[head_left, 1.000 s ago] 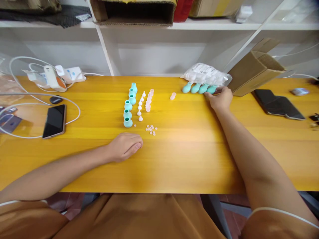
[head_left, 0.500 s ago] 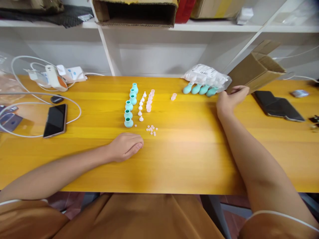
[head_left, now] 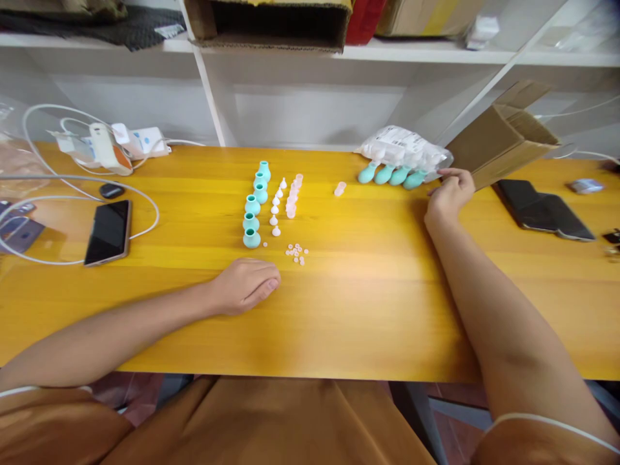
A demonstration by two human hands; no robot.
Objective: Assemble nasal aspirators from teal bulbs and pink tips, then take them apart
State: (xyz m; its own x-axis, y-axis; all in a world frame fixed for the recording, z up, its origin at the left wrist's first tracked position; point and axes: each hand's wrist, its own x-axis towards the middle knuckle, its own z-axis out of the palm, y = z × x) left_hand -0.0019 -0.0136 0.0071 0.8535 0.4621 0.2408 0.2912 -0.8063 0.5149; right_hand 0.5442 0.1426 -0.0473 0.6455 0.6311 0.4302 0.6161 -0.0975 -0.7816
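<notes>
Resting loose-gripped on the yellow wooden table [head_left: 368,303] under white shelves [head_left: 271,51], both hands [head_left: 245,284] hold nothing

No text, brand, number or sign can be read. A white printed label is seen on the clear plastic bag [head_left: 404,150] just beyond the right hand [head_left: 448,196], but its dark lines are too small and blurred to be made out. Blue marks on the white adapter [head_left: 143,140], far beyond the left hand [head_left: 247,284], are likewise illegible.

bulbs [head_left: 390,174] before bag [head_left: 404,147]
</notes>
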